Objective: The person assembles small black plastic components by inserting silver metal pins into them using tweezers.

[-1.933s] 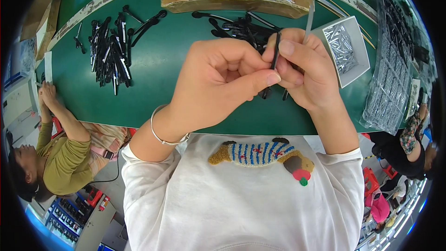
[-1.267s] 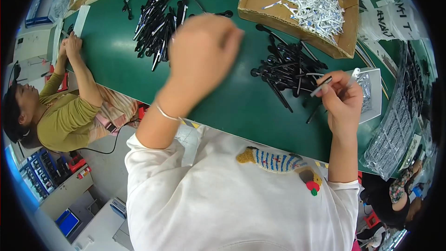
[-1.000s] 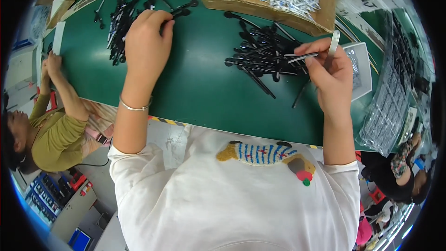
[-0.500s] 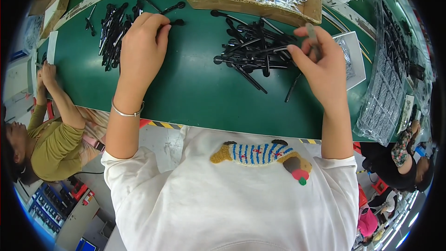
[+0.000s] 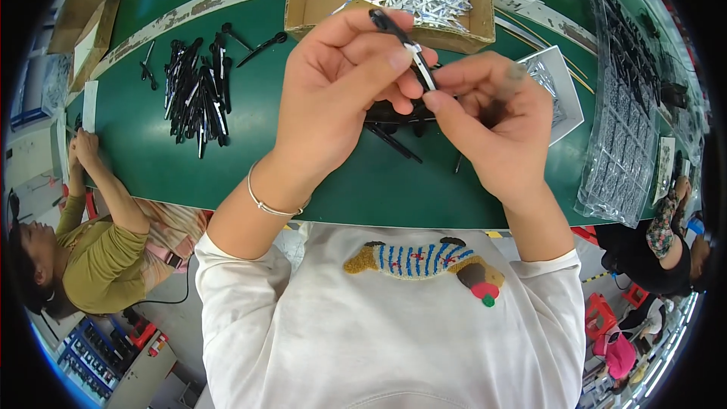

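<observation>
A slim black plastic piece (image 5: 392,28) with a rounded end is held up slantwise between my two hands, above the green table. My left hand (image 5: 333,91) pinches it along its upper part, where a small white spot shows by the thumb. At its lower end, the fingertips of my right hand (image 5: 503,117) close on it. A blurred greyish thing, perhaps a tool, shows at the back of the right fingers. Partly hidden beneath my hands lies a heap of similar black pieces (image 5: 394,144). Another pile of black pieces (image 5: 198,98) lies further left.
At the far side stands a cardboard box (image 5: 386,30) of white and blue strips. A white tray (image 5: 568,125) of small silvery parts sits right of my hand, beside clear plastic trays (image 5: 617,129). Co-workers (image 5: 106,250) sit on both sides.
My left hand has come right from the left pile, and my right hand has lifted a black piece off the heap. Both hands now meet on that piece.
</observation>
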Demonstrator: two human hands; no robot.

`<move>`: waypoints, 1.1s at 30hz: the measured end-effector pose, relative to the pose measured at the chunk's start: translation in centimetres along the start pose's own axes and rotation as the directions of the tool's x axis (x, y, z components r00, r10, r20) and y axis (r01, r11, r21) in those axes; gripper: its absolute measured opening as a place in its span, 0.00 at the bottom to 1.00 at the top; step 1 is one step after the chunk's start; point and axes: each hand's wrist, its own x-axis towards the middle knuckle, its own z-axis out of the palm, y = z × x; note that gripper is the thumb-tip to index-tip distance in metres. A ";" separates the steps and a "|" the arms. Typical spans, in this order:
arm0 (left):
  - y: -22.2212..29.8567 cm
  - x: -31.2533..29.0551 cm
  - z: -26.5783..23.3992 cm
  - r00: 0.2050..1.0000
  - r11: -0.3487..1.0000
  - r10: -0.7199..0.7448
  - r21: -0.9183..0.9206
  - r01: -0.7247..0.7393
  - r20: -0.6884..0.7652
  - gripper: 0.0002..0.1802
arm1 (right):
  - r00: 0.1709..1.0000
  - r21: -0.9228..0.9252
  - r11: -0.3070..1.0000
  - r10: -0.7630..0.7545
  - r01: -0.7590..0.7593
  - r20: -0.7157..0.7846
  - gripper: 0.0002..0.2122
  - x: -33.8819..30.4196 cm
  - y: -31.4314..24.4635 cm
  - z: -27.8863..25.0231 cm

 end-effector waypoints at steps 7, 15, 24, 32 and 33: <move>-0.2 -0.9 -1.2 0.901 0.715 0.405 0.561 -0.418 0.156 0.12 | 0.997 -0.304 0.950 -0.066 0.075 0.041 0.07 0.2 -1.1 -2.0; -0.2 -1.1 -0.8 0.869 0.579 0.447 0.672 -0.462 0.213 0.10 | 0.870 -0.490 0.720 -0.386 0.491 0.306 0.09 2.6 -1.7 -1.1; -0.5 -1.4 -1.0 0.922 0.760 0.382 0.546 -0.352 0.063 0.10 | 0.544 -0.582 0.282 -0.766 0.762 0.341 0.12 2.6 0.7 -1.0; 0.0 -1.3 -1.5 0.921 0.758 0.382 0.545 -0.358 0.073 0.10 | 0.791 -0.336 0.718 -0.579 0.609 0.196 0.06 2.8 -0.8 -2.2; -0.1 -1.3 -1.5 0.916 0.769 0.399 0.533 -0.353 0.032 0.10 | 0.834 -0.384 0.741 -0.509 0.550 0.212 0.04 2.8 -1.1 -2.4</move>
